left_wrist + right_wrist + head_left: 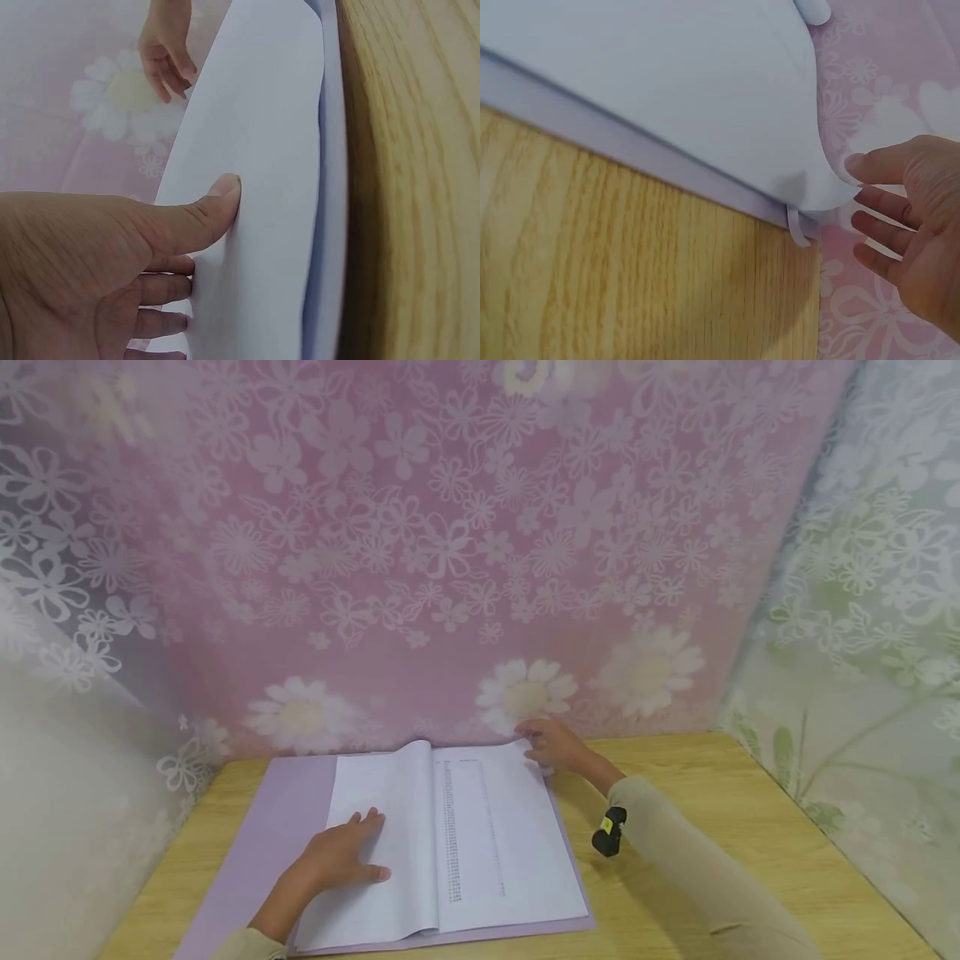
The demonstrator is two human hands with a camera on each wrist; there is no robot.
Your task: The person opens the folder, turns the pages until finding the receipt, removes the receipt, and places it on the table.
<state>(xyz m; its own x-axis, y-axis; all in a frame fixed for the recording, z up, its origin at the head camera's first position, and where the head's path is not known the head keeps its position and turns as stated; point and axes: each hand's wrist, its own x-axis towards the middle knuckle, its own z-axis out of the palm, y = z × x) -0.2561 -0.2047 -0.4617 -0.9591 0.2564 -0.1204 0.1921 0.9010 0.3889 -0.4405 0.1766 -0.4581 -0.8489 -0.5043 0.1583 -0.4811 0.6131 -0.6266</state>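
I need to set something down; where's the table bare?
Bare table: between right sleeve and right wall; narrower strip between folder and left wall. Crowded: the pages, with left hand on them, right hand at their far right corner.

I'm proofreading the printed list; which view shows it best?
The head view: it shows the printed list running down the right-hand page, though too small to read. In both wrist views the paper looks blank, with none of the print.

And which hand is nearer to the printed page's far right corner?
Right: the right hand is at that corner; the left hand rests on the left page.
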